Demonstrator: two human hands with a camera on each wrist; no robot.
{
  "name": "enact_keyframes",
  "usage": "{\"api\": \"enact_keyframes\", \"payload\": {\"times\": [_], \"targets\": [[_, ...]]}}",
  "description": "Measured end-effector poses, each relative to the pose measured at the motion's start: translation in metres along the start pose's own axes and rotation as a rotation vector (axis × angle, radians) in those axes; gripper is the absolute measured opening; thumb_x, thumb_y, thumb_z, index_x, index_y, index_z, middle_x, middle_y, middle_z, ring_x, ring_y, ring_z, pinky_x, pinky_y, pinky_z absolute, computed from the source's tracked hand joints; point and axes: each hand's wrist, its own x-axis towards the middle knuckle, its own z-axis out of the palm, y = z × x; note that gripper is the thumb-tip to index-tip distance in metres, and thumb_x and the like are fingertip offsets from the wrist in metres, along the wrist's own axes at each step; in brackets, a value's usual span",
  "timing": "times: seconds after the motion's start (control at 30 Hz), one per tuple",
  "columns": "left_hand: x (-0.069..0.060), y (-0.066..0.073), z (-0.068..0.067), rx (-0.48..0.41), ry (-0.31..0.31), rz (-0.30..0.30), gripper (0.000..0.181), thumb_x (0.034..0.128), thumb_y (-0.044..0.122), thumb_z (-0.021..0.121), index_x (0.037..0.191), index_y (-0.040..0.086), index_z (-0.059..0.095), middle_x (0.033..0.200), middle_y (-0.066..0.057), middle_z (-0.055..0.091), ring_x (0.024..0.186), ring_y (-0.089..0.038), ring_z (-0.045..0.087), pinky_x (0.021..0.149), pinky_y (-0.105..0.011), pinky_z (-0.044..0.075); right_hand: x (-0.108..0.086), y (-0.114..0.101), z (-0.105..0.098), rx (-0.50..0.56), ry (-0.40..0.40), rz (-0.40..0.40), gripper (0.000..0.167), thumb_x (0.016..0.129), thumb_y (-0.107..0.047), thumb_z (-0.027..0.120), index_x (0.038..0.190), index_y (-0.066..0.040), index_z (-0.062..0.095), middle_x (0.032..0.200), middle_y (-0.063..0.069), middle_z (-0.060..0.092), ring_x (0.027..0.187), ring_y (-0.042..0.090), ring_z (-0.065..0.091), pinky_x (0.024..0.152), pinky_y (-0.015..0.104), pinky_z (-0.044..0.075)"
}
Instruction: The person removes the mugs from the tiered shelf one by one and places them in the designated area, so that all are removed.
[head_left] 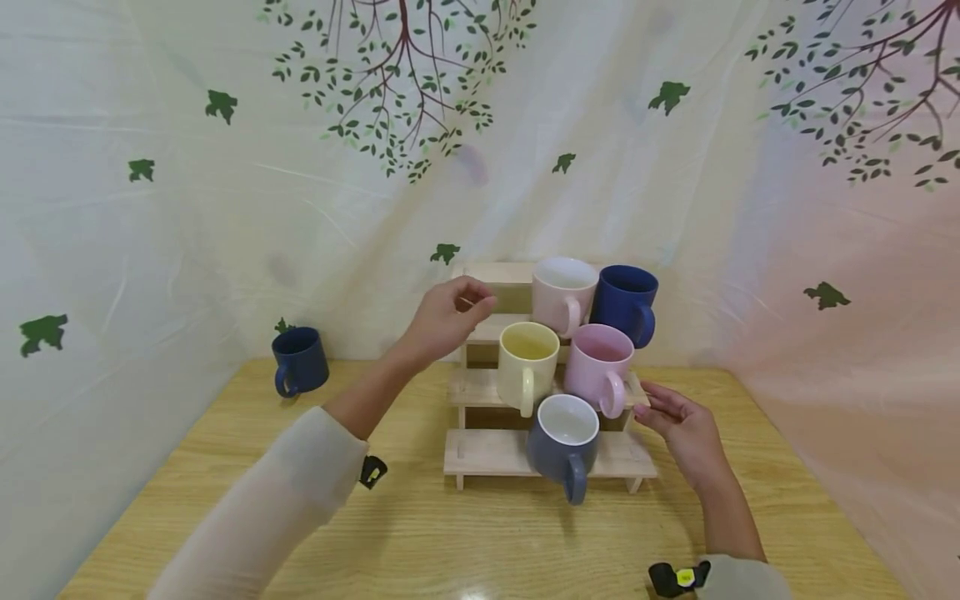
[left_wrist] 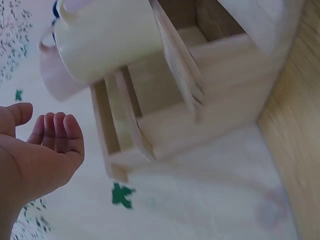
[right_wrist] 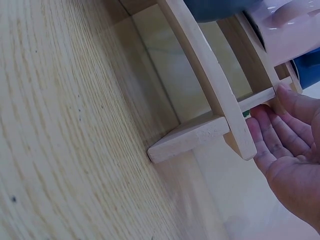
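Observation:
A wooden stepped rack (head_left: 480, 454) stands on the table with several mugs on its steps. On the upper part sit a pale pink mug (head_left: 555, 304) and a blue mug (head_left: 622, 296). Lower down are a yellow mug (head_left: 517, 375) and a pink mug (head_left: 596, 371), with a grey mug (head_left: 551, 450) on the bottom step. My left hand (head_left: 452, 321) hovers left of the upper steps, fingers loosely bent, holding nothing. At the rack's right side, my right hand (head_left: 686, 433) grips a step's end; in the right wrist view its thumb (right_wrist: 295, 100) lies against the wood.
A dark blue mug (head_left: 303, 362) stands alone at the table's back left. Behind the wooden table (head_left: 420, 542) hangs a pale curtain (head_left: 360, 233) printed with branches and leaves, which also closes in both sides.

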Motion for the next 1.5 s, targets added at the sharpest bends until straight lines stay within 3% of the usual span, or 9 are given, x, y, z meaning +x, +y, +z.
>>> {"api": "enact_keyframes", "payload": {"times": [0.1,0.2,0.47,0.7,0.87,1.1,1.2,1.37,1.5], "targets": [[0.003,0.011,0.016,0.010,-0.026,0.038,0.024,0.1026,0.027,0.065,0.116,0.008,0.067,0.107,-0.006,0.069,0.097,-0.022,0.065,0.080,-0.033,0.057,0.000,0.000,0.000,0.009,0.003,-0.003,0.060,0.098,-0.025,0.072,0.149,-0.001,0.050,0.123,0.004,0.070,0.100,0.008,0.072,0.089,0.019,0.055],[0.006,0.021,0.030,-0.034,-0.066,0.035,0.025,0.1024,0.026,0.066,0.119,0.007,0.068,0.108,-0.005,0.070,0.098,-0.023,0.065,0.082,-0.031,0.057,0.000,0.001,0.000,0.017,0.003,-0.004,0.060,0.098,-0.024,0.072,0.149,0.000,0.050,0.121,0.001,0.071,0.100,0.008,0.072,0.088,0.018,0.055],[0.008,0.044,0.055,-0.374,-0.164,-0.143,0.025,0.1018,0.018,0.065,0.121,0.003,0.068,0.116,-0.010,0.069,0.107,-0.033,0.066,0.089,-0.036,0.059,-0.001,-0.001,0.001,-0.007,0.005,0.002,0.063,0.097,-0.031,0.072,0.149,-0.002,0.050,0.126,0.007,0.069,0.102,0.008,0.072,0.088,0.017,0.054],[0.013,0.049,0.077,-0.450,-0.137,-0.289,0.021,0.0983,0.011,0.069,0.117,0.001,0.071,0.105,-0.010,0.070,0.100,-0.032,0.068,0.085,-0.032,0.060,-0.001,-0.002,0.000,-0.033,0.002,0.010,0.064,0.097,-0.035,0.071,0.150,-0.004,0.050,0.132,0.014,0.066,0.102,0.007,0.072,0.088,0.015,0.053],[0.015,0.048,0.081,-0.424,-0.125,-0.307,0.022,0.0975,0.012,0.070,0.117,0.001,0.072,0.106,-0.009,0.070,0.095,-0.026,0.066,0.085,-0.031,0.059,-0.001,0.001,0.000,-0.031,-0.003,0.003,0.064,0.098,-0.034,0.071,0.149,-0.003,0.050,0.128,0.008,0.069,0.101,0.007,0.072,0.091,0.021,0.055],[0.018,0.048,0.083,-0.399,-0.122,-0.278,0.023,0.0961,0.013,0.071,0.116,0.001,0.073,0.108,-0.007,0.069,0.092,-0.020,0.063,0.084,-0.030,0.058,-0.001,0.001,0.000,-0.034,-0.012,0.012,0.065,0.098,-0.035,0.071,0.150,-0.004,0.049,0.130,0.008,0.068,0.103,0.008,0.072,0.093,0.024,0.054],[0.021,0.047,0.085,-0.453,-0.129,-0.301,0.023,0.0952,0.010,0.072,0.116,-0.001,0.073,0.108,-0.009,0.069,0.094,-0.023,0.066,0.086,-0.031,0.058,-0.001,0.000,0.000,-0.025,-0.014,0.020,0.065,0.098,-0.033,0.071,0.151,-0.003,0.048,0.132,0.012,0.066,0.103,0.008,0.072,0.094,0.024,0.055],[0.026,0.047,0.087,-0.598,-0.150,-0.368,0.025,0.0962,0.004,0.069,0.119,-0.006,0.070,0.114,-0.013,0.069,0.114,-0.036,0.067,0.095,-0.035,0.057,0.000,0.000,0.000,-0.015,-0.019,0.025,0.063,0.099,-0.029,0.069,0.151,-0.003,0.047,0.133,0.015,0.065,0.102,0.008,0.071,0.092,0.023,0.055],[0.027,0.050,0.088,-0.641,-0.150,-0.391,0.025,0.0977,0.005,0.068,0.121,-0.005,0.070,0.117,-0.012,0.066,0.116,-0.035,0.065,0.097,-0.037,0.056,0.001,0.000,0.000,-0.011,-0.025,0.018,0.061,0.100,-0.028,0.068,0.152,-0.002,0.046,0.132,0.013,0.067,0.103,0.009,0.072,0.091,0.022,0.055]]}}
